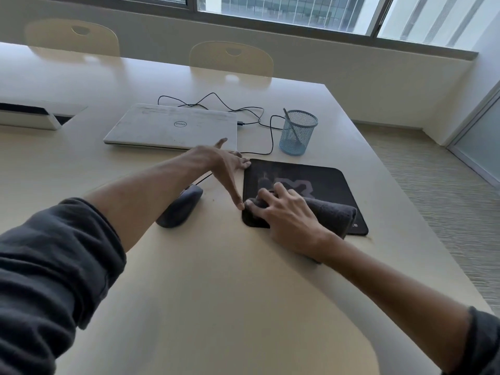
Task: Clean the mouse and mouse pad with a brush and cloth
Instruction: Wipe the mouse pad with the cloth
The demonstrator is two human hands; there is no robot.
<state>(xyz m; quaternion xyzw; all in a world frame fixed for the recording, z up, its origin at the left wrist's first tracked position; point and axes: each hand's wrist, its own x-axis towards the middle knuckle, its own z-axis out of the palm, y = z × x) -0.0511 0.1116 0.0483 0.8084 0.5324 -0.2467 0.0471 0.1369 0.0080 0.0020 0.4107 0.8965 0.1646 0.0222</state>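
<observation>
black mouse pad (311, 180) flat on the table (216, 280), right hand (284, 212) curled over a dark cloth (335, 215) on its near edge, left hand (224, 163) spread wide along its left edge, mouse (180, 207) just left of it.

Under the right hand's (286, 212) grip lies a cloth (332, 215) of dark grey, soft, nappy fabric, folded thick. Beneath it the mouse pad (305, 175) is matt black fabric. Left of the grip, the mouse (180, 208) is dull dark plastic. The desk (216, 280) is smooth, pale, faintly sheened laminate. Beyond the grip, the pen cup (297, 132) is blue wire mesh.
</observation>
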